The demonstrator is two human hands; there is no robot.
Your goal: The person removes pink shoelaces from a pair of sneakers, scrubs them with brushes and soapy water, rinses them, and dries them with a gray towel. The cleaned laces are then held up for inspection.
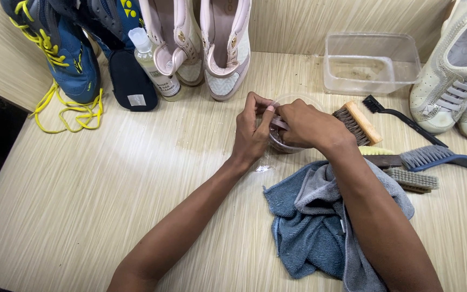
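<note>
Both hands meet over a small clear bowl (293, 124) on the pale wood-grain table (109, 189). The left hand (252, 132) pinches one end of a pale lace or strip (277, 120) between thumb and fingertips, and the right hand (306, 125) closes on its other end, so the strip lies stretched just above the bowl, likely so drips fall back into it. Just right of the right hand rests a wooden brush (359, 123), bristles facing the hands, with a black slim brush (401, 116) and a blue-handled brush (439, 157) farther right, all within easy reach. Under the right forearm lies a crumpled blue-grey cloth (309, 227). Beyond the hands, pink-and-white shoes (217, 48) lean against the wall beside a small bottle (155, 62), perhaps propped to drain. A clear tub (371, 62) sits beyond the right hand.
</note>
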